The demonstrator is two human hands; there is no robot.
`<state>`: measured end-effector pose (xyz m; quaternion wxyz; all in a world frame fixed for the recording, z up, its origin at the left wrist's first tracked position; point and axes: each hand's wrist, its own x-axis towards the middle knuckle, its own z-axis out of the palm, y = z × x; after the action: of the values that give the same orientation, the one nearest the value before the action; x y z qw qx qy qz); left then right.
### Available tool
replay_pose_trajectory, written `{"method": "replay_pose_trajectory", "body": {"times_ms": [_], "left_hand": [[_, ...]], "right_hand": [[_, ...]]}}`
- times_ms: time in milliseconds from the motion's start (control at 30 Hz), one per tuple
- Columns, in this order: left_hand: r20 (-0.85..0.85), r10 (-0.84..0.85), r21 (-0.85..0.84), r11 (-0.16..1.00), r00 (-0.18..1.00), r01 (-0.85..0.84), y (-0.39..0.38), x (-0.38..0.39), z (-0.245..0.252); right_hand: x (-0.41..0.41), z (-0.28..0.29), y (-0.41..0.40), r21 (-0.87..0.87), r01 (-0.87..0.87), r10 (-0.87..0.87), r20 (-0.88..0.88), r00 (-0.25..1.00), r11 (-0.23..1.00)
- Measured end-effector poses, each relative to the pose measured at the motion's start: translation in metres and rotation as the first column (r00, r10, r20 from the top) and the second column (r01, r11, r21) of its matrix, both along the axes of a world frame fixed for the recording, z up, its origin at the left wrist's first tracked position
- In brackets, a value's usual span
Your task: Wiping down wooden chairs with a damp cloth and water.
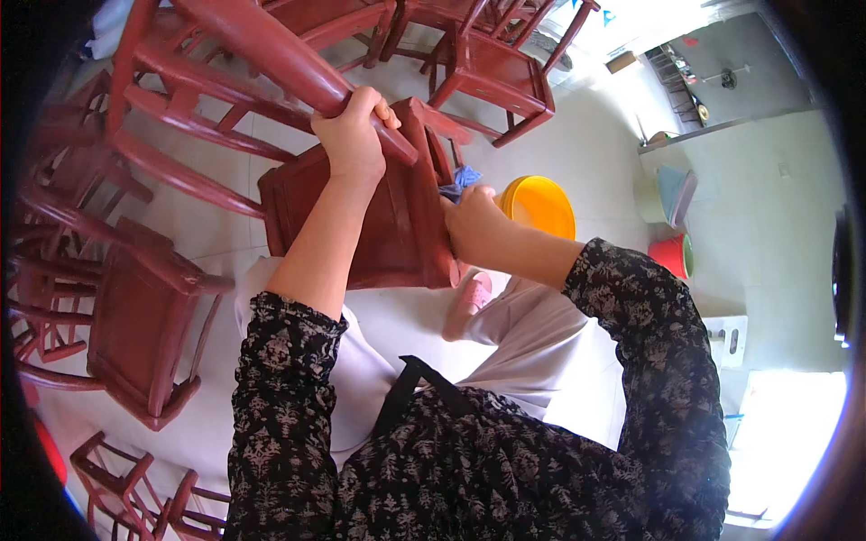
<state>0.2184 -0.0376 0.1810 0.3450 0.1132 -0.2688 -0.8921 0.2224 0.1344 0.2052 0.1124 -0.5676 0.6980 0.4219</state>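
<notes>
A red-painted wooden chair [379, 237] lies tilted before me, its seat towards my legs and its frame reaching to the upper left. My left hand [355, 135] is closed around a thick rounded bar [291, 57] of the chair, near the bar's end. At the seat's right edge, my right hand [473, 220] pinches a blue cloth [463, 181] against the wood. Part of the cloth is hidden behind the fingers and the chair's edge. Just beyond that hand stands a yellow bucket [541, 206].
More red wooden chairs stand at the left [139, 324], the top [500, 74] and the lower left [115, 473]. Along the right wall are a red bucket [670, 255], a pale green bin [651, 199] and a white stool [731, 338]. My pink slipper [477, 291] is near the chair.
</notes>
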Motion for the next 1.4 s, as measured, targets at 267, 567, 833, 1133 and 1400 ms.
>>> {"method": "replay_pose_trajectory", "body": {"times_ms": [267,567,833,1133,1400], "left_hand": [[0.028,0.144,0.022,0.989,0.989,-0.145,-0.002,0.0,0.004],[0.041,0.08,0.038,0.996,0.996,-0.082,-0.003,-0.001,0.0],[0.095,0.079,-0.015,0.997,0.992,-0.078,0.0,0.013,-0.001],[0.138,0.052,-0.001,0.999,0.989,-0.052,-0.016,0.007,0.005],[0.129,0.0,0.014,1.0,0.992,-0.001,-0.014,0.004,0.003]], "right_hand": [[-0.013,-0.023,0.04,-0.386,0.149,-0.078,0.193,0.978,0.911],[-0.02,-0.019,0.016,-0.264,0.172,-0.113,0.224,0.968,0.949],[-0.058,-0.082,-0.013,0.385,-0.133,0.084,0.143,0.986,0.913],[-0.013,-0.017,0.061,-0.344,0.414,-0.069,0.694,0.716,0.842],[-0.003,-0.02,0.065,-0.263,0.724,-0.148,0.88,0.451,0.638]]}}
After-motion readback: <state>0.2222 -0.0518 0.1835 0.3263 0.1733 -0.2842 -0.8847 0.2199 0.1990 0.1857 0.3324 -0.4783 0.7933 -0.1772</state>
